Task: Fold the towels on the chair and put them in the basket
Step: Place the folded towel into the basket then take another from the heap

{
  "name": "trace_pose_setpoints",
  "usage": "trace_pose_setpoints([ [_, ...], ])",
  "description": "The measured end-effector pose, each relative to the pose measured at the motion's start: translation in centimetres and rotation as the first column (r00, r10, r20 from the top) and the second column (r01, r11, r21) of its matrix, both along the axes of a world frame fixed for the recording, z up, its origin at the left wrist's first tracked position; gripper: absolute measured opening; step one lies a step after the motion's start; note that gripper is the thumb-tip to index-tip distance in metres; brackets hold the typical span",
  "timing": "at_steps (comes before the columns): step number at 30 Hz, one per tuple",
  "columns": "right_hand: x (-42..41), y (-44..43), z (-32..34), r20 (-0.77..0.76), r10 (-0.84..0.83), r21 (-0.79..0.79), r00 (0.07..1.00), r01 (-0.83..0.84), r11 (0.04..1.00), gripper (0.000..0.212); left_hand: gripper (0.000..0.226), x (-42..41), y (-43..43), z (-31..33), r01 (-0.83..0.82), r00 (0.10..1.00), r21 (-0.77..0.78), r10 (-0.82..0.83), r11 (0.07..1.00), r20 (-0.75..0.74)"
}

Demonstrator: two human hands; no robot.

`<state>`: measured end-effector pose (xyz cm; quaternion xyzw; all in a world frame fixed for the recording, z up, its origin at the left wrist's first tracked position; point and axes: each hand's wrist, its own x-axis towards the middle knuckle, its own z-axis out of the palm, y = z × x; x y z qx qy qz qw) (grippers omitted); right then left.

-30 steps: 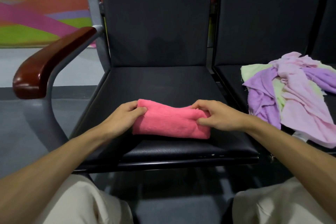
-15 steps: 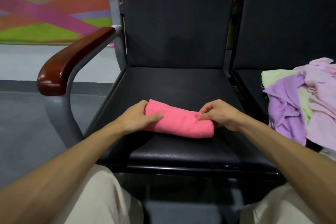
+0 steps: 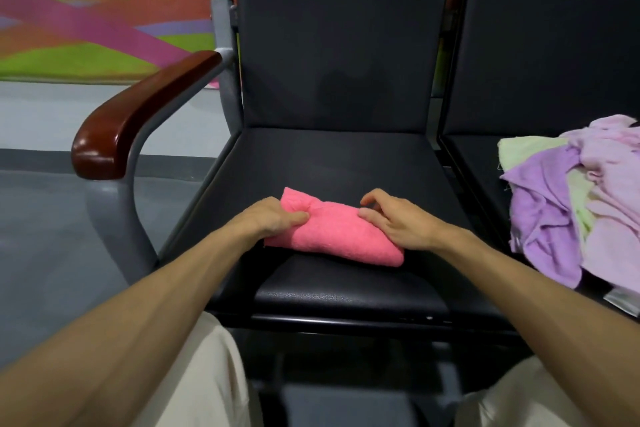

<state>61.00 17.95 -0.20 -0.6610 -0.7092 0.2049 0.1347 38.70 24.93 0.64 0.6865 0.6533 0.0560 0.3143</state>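
Black chair seat [image 3: 346,166] – left hand [image 3: 268,220] pinches pink towel [image 3: 332,232], right hand [image 3: 398,222] rests loose-fingered on it – grey floor [image 3: 45,236], mural wall [image 3: 86,28]

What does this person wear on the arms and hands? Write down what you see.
Nothing: the left hand and right hand are bare, with no gloves, rings or watch in view. Neither forearm shows a sleeve. Cream cloth covers the thighs.
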Motion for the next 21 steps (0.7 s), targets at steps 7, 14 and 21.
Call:
trace_pose_setpoints([
  [7, 0.3, -2.5, 2.1, -0.052, 0.093, -0.265, 0.994, -0.104, 0.959, 0.053, 0.058, -1.1, -1.8, 0.6, 0.213, 0.917, 0.094, -0.232, 0.972, 0.323],
  [14, -2.0, -4.7, 3.9, -0.249, 0.105, -0.114, 0.963, -0.136, 0.984, 0.051, 0.025, -3.6, -4.8, 3.6, 0.061, 0.703, 0.396, -0.321, 0.916, 0.635],
  [21, -11.4, -2.2, 8.2, 0.009, 0.275, 0.138, 0.961, -0.273, 0.952, 0.021, 0.03, -12.9, -4.7, 6.9, -0.363, 0.658, 0.343, -0.022, 0.866, 0.753],
])
